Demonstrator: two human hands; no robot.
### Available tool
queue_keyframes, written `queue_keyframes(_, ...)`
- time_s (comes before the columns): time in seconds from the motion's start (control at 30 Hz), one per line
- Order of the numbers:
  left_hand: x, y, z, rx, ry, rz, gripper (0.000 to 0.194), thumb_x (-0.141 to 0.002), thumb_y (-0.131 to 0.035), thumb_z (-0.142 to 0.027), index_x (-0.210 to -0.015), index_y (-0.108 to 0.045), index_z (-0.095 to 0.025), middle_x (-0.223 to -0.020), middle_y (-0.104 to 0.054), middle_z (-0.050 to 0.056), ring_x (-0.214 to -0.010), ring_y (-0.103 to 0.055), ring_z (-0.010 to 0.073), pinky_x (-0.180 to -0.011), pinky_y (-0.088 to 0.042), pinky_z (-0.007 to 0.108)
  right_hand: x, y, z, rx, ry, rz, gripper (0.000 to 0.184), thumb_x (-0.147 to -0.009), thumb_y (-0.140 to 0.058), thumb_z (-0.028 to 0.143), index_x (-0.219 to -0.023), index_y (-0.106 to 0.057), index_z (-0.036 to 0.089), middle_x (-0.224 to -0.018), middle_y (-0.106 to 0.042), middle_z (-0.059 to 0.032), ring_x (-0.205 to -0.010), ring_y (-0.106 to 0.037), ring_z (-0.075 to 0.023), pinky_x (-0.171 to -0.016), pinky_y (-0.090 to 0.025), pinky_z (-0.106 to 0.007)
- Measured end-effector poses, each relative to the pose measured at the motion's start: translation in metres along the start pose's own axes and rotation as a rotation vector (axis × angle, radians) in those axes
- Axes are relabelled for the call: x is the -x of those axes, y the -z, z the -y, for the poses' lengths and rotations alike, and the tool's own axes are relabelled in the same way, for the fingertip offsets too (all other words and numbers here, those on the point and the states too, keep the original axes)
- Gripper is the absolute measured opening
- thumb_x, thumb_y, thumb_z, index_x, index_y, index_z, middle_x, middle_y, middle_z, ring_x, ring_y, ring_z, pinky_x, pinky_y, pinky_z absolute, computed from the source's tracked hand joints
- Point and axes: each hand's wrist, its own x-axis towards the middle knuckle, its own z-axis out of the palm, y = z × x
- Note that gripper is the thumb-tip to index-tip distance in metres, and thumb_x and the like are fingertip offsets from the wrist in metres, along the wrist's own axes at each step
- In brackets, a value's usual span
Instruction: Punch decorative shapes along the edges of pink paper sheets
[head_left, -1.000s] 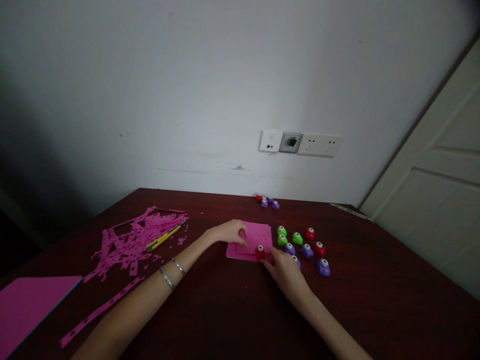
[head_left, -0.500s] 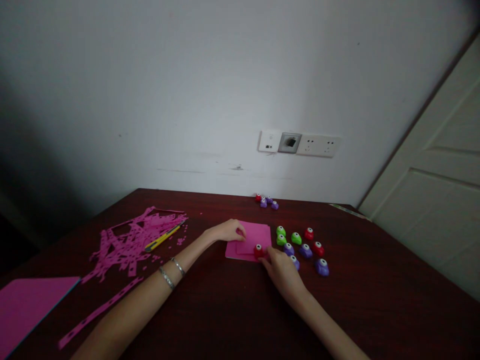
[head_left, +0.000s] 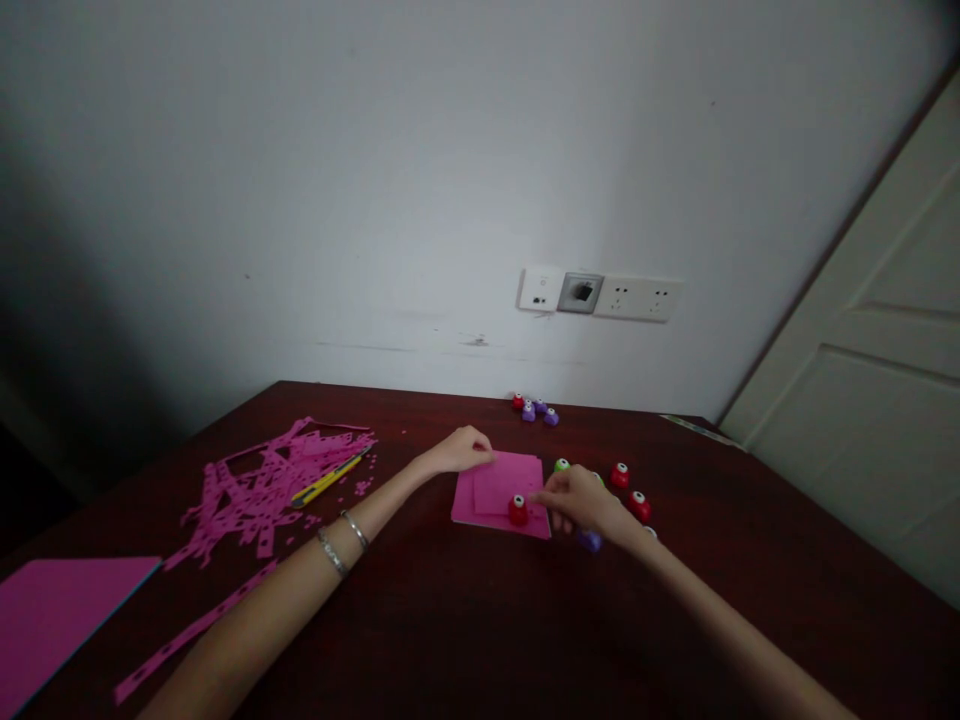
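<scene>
Pink paper squares (head_left: pixel 465 510) lie stacked on the dark wooden table, a smaller sheet (head_left: pixel 495 485) on top. My left hand (head_left: pixel 459 450) is closed at the upper left of this stack, thumb and fingers pinched at the paper's edge; what is between them is unclear. A red craft punch (head_left: pixel 517 510) with a white top stands at the front of the small sheet. Just right of it hovers my right hand (head_left: pixel 581 497), its fingers pinched together over the stack's right side. Anything in that pinch is too small to name. This hand partly hides green and purple punches.
Red punches (head_left: pixel 640 506) stand right of my right hand; more punches (head_left: pixel 529 411) cluster near the wall. Leftward lie punched pink strips (head_left: pixel 262 490), a yellow utility knife (head_left: pixel 330 482) and paper bits. A large pink sheet (head_left: pixel 67 610) occupies the near left.
My right hand has left the red punch, rising and shifting slightly right, now covering several punches. My left hand has moved slightly up along the paper. The red punch remains on the paper.
</scene>
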Motion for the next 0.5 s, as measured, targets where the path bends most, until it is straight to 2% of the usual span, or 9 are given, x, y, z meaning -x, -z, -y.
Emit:
queue_keyframes(0.17,-0.003,0.006,-0.014,0.209,0.166,0.235,0.037,-0.078,-0.049,-0.041,-0.068,-0.066,-0.01,-0.063,-0.064,0.005,-0.047,-0.048,0.0076,-0.044,-0.031,0.02,-0.022,0.012,0.007,-0.052,0.015,0.176,0.037,-0.072,-0.058,0.045,-0.053,-0.058,0.013,-0.047,-0.057,-0.0007,-0.035,-0.043,-0.006,-0.032,-0.026,-0.016)
queue_keyframes(0.33,-0.007,0.011,-0.024,0.24,0.326,0.43,0.046,-0.075,-0.051,-0.053,-0.066,-0.066,-0.01,-0.061,-0.063,0.006,-0.043,-0.044,0.0058,-0.039,-0.026,0.019,-0.032,0.015,0.012,0.02,-0.042,0.306,0.039,-0.071,-0.061,0.048,-0.055,-0.061,0.012,-0.043,-0.052,0.0023,-0.031,-0.033,-0.0024,-0.031,-0.024,-0.016)
queue_keyframes(0.5,-0.012,0.008,-0.027,0.211,0.332,0.525,0.049,-0.071,-0.053,-0.059,-0.067,-0.068,-0.012,-0.059,-0.061,0.005,-0.043,-0.043,0.0062,-0.04,-0.025,0.02,-0.042,0.01,0.012,0.041,-0.061,0.373,0.031,-0.069,-0.065,0.04,-0.055,-0.059,0.013,-0.043,-0.051,0.0042,-0.032,-0.034,-0.0023,-0.032,-0.024,-0.016)
